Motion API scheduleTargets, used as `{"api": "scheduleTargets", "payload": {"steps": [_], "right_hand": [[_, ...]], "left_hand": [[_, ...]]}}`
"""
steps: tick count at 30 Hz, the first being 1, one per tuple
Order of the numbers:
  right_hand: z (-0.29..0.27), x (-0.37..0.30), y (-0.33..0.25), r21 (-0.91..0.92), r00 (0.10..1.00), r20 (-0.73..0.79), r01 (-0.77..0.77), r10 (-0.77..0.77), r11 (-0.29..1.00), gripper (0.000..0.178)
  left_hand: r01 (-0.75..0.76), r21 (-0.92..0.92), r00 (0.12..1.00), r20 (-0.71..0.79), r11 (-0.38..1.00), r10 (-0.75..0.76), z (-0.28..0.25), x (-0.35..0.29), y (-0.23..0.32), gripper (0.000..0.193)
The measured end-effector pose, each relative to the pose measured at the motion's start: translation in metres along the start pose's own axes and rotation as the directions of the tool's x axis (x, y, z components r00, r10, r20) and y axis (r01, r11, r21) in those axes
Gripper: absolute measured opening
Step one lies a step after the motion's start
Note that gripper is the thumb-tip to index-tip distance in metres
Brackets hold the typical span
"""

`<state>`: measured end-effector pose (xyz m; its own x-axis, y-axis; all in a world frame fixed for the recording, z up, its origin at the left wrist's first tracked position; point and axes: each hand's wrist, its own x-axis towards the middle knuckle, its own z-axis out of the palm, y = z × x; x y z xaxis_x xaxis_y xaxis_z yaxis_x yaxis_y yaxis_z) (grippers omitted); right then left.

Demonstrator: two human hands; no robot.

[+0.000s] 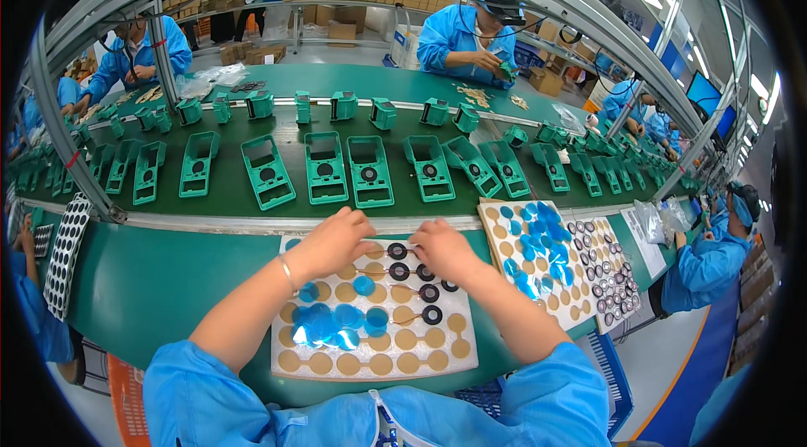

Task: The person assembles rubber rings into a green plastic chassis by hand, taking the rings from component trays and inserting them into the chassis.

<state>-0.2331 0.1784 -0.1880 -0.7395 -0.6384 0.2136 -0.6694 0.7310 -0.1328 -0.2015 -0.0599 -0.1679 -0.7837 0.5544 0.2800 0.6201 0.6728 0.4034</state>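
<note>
A white foam sheet with round tan cut-outs (458,338) lies before me on the green bench. Over its far edge, my left hand (334,243) is closed with its fingertips pinched; whatever they hold is hidden. Across a small gap, my right hand (445,252) is also closed, its fingertips beside the small black round speakers (425,271). These speakers form a column on the sheet, with thin reddish wires running left from some of them. Loose blue transparent discs (376,318) lie scattered at the sheet's left and middle, below my left hand.
Beyond the bench edge, a dark green belt carries green plastic housings (326,168) and smaller green parts (343,105). To the right lie a sheet with blue discs (538,237) and one with black speakers (614,279). A person in blue (462,39) works opposite.
</note>
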Motion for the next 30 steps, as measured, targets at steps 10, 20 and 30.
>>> {"api": "scheduleTargets", "payload": {"steps": [10, 20, 30], "right_hand": [[0.018, 0.001, -0.023, -0.312, 0.999, 0.030, 0.024, -0.015, 0.950, 0.014], [-0.006, 0.003, -0.087, 0.308, 0.929, -0.370, 0.138, -0.015, 0.941, 0.012], [0.001, 0.011, -0.096, 0.429, 0.950, -0.286, 0.243, -0.124, 0.870, 0.037]], "left_hand": [[0.004, -0.064, 0.992, -0.128, 0.998, -0.012, 0.012, -0.045, 0.016, 0.014], [0.305, -0.951, 0.897, 0.271, 0.046, -0.348, 0.026, -0.048, 0.021, 0.030], [0.215, -0.975, 0.890, 0.220, -0.058, -0.400, 0.012, -0.058, 0.009, 0.026]]}}
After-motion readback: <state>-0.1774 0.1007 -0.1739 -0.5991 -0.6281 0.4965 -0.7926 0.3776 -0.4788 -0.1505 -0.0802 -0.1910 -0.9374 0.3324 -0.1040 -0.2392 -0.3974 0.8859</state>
